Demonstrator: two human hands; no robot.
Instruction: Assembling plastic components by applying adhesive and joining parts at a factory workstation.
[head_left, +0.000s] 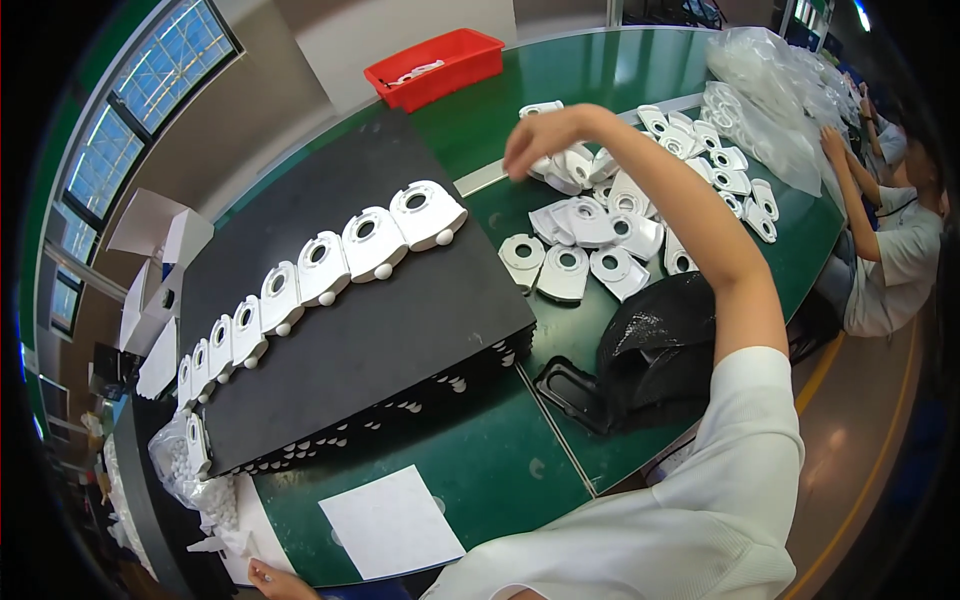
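While a row of white parts point(330, 262) already lies on the black sheet point(400, 330), running from the upper middle of the frame down toward the lower left, most of that sheet is bare, so by my judgement the laying-out is under way with much room left. Below the sheet, the edges of more white parts show in stacked layers, which suggests earlier layers are filled. Right of the sheet, a loose pile point(610, 225) of the same white parts waits on the green table point(480, 440), spreading toward the upper right.

Reaching up across the frame, the right hand point(540, 140) hangs over the near edge of that pile, its fingers curled down and fairly close together; it looks to be touching or picking at a part beneath, but I cannot tell whether anything is gripped. At the bottom edge, lower left, only a bit of the left hand point(272, 580) shows near a white paper point(390, 525); its fingers cannot be judged.

A red bin point(435, 65) sits at the top, a black bag point(655, 345) right of centre, and another person works at far right
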